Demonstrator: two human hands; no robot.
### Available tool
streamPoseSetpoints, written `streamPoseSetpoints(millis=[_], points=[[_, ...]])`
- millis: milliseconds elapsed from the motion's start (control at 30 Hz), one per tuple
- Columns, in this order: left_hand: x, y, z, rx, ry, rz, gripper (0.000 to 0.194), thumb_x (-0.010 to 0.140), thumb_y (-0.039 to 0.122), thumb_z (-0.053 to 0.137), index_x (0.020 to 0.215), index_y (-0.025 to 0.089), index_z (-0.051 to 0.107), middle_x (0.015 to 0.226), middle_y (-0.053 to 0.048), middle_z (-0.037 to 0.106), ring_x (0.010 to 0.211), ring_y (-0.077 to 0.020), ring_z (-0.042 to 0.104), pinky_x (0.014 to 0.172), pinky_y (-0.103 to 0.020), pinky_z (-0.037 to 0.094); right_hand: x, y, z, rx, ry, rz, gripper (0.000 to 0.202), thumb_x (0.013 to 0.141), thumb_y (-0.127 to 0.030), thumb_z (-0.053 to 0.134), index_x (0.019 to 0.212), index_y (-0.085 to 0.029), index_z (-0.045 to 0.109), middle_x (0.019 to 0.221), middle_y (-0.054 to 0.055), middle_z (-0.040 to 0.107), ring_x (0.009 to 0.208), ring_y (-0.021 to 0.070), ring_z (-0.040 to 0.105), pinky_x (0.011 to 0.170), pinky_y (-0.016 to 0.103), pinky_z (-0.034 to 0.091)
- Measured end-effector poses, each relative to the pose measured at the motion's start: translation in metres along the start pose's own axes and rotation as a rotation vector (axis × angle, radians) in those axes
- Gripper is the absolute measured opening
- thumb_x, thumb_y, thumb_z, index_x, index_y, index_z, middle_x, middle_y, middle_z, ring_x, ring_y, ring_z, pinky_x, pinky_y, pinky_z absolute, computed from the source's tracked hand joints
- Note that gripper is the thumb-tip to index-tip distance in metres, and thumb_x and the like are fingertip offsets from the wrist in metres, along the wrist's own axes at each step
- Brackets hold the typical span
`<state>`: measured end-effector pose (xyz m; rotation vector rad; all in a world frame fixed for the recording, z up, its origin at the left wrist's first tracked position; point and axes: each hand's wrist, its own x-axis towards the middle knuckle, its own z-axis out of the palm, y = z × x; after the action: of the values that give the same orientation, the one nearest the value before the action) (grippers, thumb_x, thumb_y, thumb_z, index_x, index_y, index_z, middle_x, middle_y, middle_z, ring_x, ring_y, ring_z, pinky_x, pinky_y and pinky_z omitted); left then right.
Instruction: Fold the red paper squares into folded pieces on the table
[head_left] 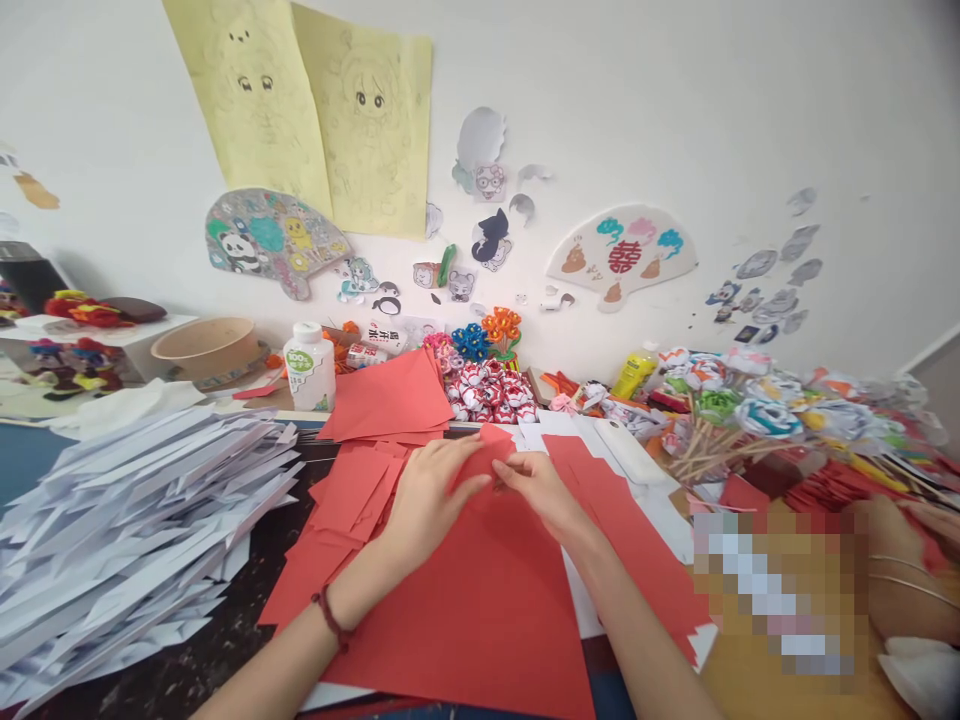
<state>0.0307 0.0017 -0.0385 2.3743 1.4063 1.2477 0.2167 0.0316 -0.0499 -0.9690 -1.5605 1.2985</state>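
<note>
Near the middle of the view a small piece of red paper (489, 448) is held up between both hands. My left hand (435, 490), with a dark bead bracelet at its wrist, has its fingers and thumb closed on the left side of that piece. My right hand (536, 488) pinches its right edge between thumb and fingers. Below the hands lies a large red sheet (480, 610). Smaller red sheets (352, 490) overlap in a stack to the left, and more red sheets (390, 395) lie behind.
A big pile of folded white paper strips (142, 540) fills the left side. Behind stand a white bottle (309, 368) and paper flowers (491, 390). On the right are red strips (615, 520), flowers on sticks (750, 400) and another person's hand (892, 540).
</note>
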Motion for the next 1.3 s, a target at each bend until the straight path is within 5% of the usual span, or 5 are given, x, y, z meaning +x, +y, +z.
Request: streamPoseSetpoints(millis=[200, 500, 800, 1300], points=[[0.006, -0.013, -0.002, -0.461, -0.084, -0.302, 0.029, 0.086, 0.041, 0.056, 0.087, 0.016, 0.070, 0.083, -0.005, 0.073, 0.076, -0.0194, 0.065, 0.069, -0.027, 0.049, -0.005, -0.011, 0.008, -0.033, -0.243, -0.048, 0.031, 0.084, -0.045, 0.061, 0.082, -0.016, 0.072, 0.075, 0.004, 0.069, 0.066, 0.0157, 0.062, 0.066, 0.027, 0.049], [0.007, -0.009, -0.006, -0.902, -0.048, -0.511, 0.030, 0.074, 0.037, 0.071, 0.089, 0.012, 0.072, 0.094, -0.012, 0.074, 0.083, -0.0241, 0.068, 0.076, -0.032, 0.054, -0.003, -0.014, 0.008, -0.037, -0.059, -0.090, 0.026, 0.084, -0.040, 0.063, 0.081, -0.015, 0.072, 0.074, 0.005, 0.069, 0.067, 0.0158, 0.062, 0.064, 0.027, 0.049], [0.007, -0.009, -0.002, -0.859, -0.027, -0.501, 0.030, 0.072, 0.038, 0.072, 0.086, 0.012, 0.072, 0.090, -0.012, 0.074, 0.082, -0.0238, 0.068, 0.074, -0.032, 0.054, -0.004, -0.012, 0.010, 0.001, 0.047, -0.085, 0.025, 0.078, -0.039, 0.069, 0.081, -0.015, 0.072, 0.064, 0.004, 0.069, 0.057, 0.0151, 0.062, 0.057, 0.027, 0.050], [0.006, -0.004, -0.003, -0.873, -0.026, -0.520, 0.029, 0.074, 0.039, 0.071, 0.084, 0.012, 0.070, 0.085, -0.009, 0.073, 0.077, -0.0207, 0.067, 0.072, -0.030, 0.053, -0.004, -0.013, 0.010, -0.014, 0.045, -0.095, 0.027, 0.080, -0.041, 0.066, 0.079, -0.015, 0.072, 0.062, 0.004, 0.068, 0.056, 0.0152, 0.061, 0.057, 0.027, 0.049]])
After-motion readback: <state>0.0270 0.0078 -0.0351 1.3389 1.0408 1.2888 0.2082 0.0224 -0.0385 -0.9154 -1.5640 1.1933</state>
